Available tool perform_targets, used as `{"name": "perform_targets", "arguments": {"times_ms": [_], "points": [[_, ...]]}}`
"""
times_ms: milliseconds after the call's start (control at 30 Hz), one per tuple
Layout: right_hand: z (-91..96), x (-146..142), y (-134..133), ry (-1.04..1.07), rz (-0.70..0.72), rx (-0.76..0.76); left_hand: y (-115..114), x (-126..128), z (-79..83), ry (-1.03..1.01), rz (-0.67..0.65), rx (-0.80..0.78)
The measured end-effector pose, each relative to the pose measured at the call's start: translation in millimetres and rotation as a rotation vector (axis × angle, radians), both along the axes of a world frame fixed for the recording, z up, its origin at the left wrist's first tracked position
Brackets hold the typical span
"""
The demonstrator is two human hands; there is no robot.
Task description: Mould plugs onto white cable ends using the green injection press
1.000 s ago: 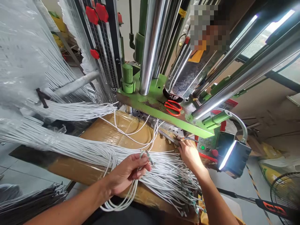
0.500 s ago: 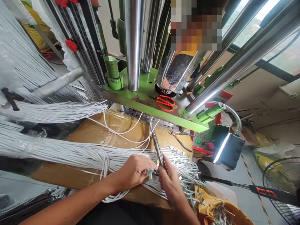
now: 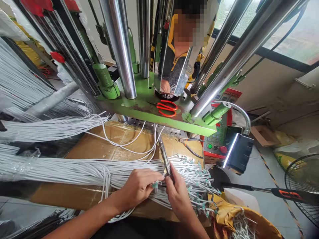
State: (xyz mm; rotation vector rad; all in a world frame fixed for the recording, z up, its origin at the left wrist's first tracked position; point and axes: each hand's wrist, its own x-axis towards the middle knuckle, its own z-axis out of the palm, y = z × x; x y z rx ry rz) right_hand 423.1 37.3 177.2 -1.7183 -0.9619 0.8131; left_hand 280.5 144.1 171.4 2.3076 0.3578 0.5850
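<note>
My left hand (image 3: 142,184) is closed in a pinch on the end of a white cable with a small teal and white connector (image 3: 155,186). Beside it, my right hand (image 3: 178,191) is wrapped around the near end of a slim metal bar (image 3: 164,153), which points away toward the press. The fingertips of both hands meet at the bar's near end, where fingers hide part of the contact. Under my hands lies a thick bundle of white cables (image 3: 69,170), its many teal-tipped ends (image 3: 196,186) fanned out to the right.
Ahead stands a press with a green plate (image 3: 139,114) and steel columns; red-handled scissors (image 3: 167,107) lie on the plate. Cutting pliers (image 3: 190,147) rest on the cardboard (image 3: 99,146). To the right are a lit lamp (image 3: 239,154), a yellow bag (image 3: 221,212) of white scraps and a fan (image 3: 304,186).
The camera view has shifted a little, so the press and bench appear slightly further left. Both hands keep their grips, with only small movement at the bar's near end.
</note>
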Motion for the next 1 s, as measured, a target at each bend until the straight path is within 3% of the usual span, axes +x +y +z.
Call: {"name": "perform_targets", "arguments": {"times_ms": [267,767,900,1000], "points": [[-2.7,-7.0,-3.2,0.051,-0.011,-0.064,2.3,-2.7,2.5,-0.003,-0.036,-0.076],[-4.4,-8.5,-2.5,0.045,-0.019,-0.043,-0.6,-7.1,-8.2,0.002,-0.041,0.066],[-3.7,-11.2,1.1,-0.071,-0.057,-0.030,-1.3,0.2,-3.3,-0.003,0.021,-0.097],[4.6,-7.6,0.7,-0.083,-0.045,-0.080,0.2,8.7,8.6,0.036,0.195,-0.416]]}}
